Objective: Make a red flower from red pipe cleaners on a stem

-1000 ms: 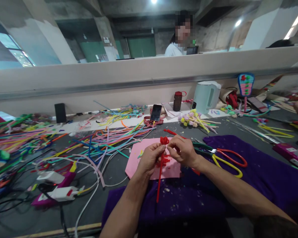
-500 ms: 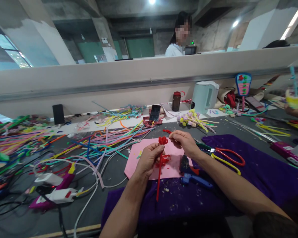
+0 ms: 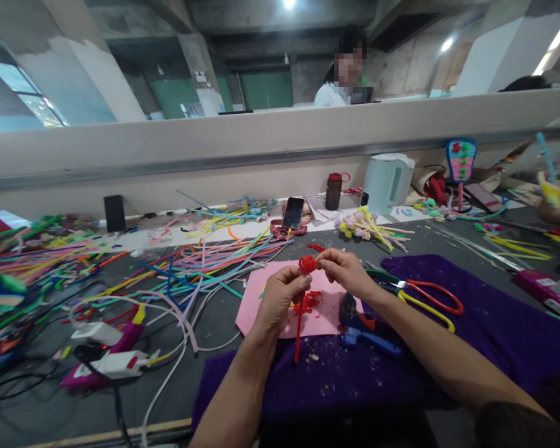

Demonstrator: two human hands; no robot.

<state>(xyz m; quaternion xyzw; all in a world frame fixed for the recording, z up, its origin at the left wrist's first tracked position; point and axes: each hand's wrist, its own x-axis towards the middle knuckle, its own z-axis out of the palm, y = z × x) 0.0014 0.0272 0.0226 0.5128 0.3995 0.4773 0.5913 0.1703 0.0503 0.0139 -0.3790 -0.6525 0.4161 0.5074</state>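
My left hand (image 3: 279, 298) grips the stem of a red pipe-cleaner flower (image 3: 307, 264), holding it upright over a pink sheet (image 3: 256, 311). Its red stem (image 3: 298, 336) hangs down below the fist. My right hand (image 3: 348, 269) pinches a red strand at the flower's curled head. Small red scraps (image 3: 308, 303) lie on the pink sheet under the hands. A blue glue gun (image 3: 361, 323) rests on the purple cloth (image 3: 485, 323) just below my right wrist.
Scissors with red and yellow handles (image 3: 424, 297) lie right of my hands. Loose coloured pipe cleaners (image 3: 121, 267) cover the left table. A phone (image 3: 292, 213), bottle (image 3: 333, 190) and white kettle (image 3: 388, 182) stand at the back. Another person's hand (image 3: 557, 208) works at far right.
My right hand has lifted from beside the stem to the flower's head, uncovering the blue glue gun. The flower has been raised slightly. The person's hand at far right now holds a yellow piece.
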